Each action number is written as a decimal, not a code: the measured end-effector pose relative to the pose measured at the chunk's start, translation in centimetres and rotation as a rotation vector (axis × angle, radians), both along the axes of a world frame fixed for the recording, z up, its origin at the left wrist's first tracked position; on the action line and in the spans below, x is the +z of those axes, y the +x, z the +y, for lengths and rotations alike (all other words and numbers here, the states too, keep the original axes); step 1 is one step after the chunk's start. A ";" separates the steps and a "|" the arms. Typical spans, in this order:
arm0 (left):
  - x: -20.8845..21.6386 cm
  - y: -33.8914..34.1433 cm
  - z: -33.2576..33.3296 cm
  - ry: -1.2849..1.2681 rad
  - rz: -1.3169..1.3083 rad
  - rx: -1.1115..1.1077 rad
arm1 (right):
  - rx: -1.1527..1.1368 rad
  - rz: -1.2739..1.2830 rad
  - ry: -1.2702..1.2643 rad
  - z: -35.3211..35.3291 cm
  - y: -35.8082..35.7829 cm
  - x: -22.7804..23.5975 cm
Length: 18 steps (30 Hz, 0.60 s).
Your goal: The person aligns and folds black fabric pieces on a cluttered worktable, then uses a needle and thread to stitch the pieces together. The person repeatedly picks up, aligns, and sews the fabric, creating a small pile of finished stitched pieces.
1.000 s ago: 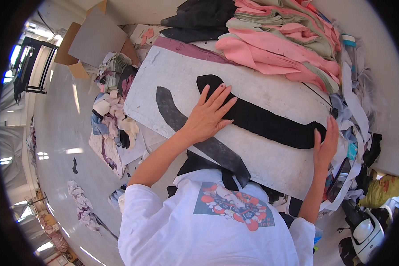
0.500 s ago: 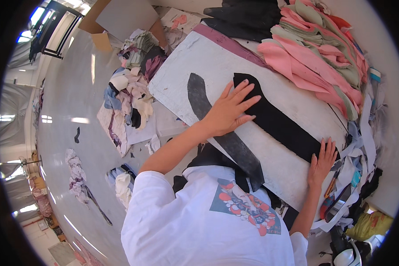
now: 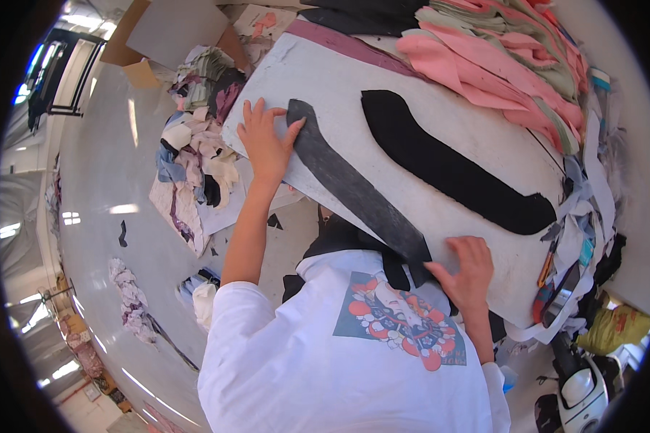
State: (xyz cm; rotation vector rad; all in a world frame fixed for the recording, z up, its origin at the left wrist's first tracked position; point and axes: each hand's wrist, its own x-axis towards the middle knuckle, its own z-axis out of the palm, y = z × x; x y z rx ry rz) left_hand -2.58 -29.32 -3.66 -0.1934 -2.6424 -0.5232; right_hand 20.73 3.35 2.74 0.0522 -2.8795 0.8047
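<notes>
A dark grey curved strip (image 3: 361,189), probably a pattern template, lies slantwise along the near side of the white board (image 3: 339,86). My left hand (image 3: 269,144) is at its far-left end, thumb on the strip and index fingertip by its edge, other fingers spread. At the strip's near-right end is my right hand (image 3: 469,270), its thumb touching or close to the tip and its fingers apart from the thumb, bent. A black fabric piece (image 3: 448,162) of similar curved shape rests flat beyond the strip, with neither hand on it.
Pink and grey-green fabric layers (image 3: 498,79) are heaped at the far right, beside black cloth (image 3: 368,16). Scraps (image 3: 195,144) pile up left of the board. Along the right edge lie loose white strips (image 3: 596,173) and tools. A cardboard box (image 3: 123,36) stands far left.
Both hands have left the black fabric piece and come to the two ends of the grey strip. The view has shifted slightly; the strip and fabric stay put on the board.
</notes>
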 end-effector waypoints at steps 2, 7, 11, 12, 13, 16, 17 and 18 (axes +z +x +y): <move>-0.6 -0.4 0.4 0.140 0.036 -0.102 | 0.057 -0.057 0.024 -1.7 0.1 -0.1; 2.2 0.4 2.1 0.710 -0.166 -0.050 | -0.118 -0.302 -0.547 -0.8 0.4 -0.2; 2.8 0.9 2.3 1.212 -0.331 -0.139 | -0.232 -0.534 -1.159 2.4 1.0 0.4; 2.4 1.0 2.5 1.225 -0.360 -0.119 | -0.241 -0.565 -1.293 3.0 1.3 0.5; 2.2 1.1 2.5 1.193 -0.388 -0.107 | -0.260 -0.544 -1.269 3.6 1.6 0.4; 1.2 1.5 2.3 1.060 -0.446 -0.131 | -0.311 -0.463 -1.180 6.1 2.7 -0.1; 1.0 1.7 2.9 1.028 -0.446 -0.144 | -0.349 -0.456 -1.170 6.7 3.1 -0.1; 0.8 2.0 3.3 0.992 -0.443 -0.151 | -0.376 -0.473 -1.160 7.1 3.4 0.1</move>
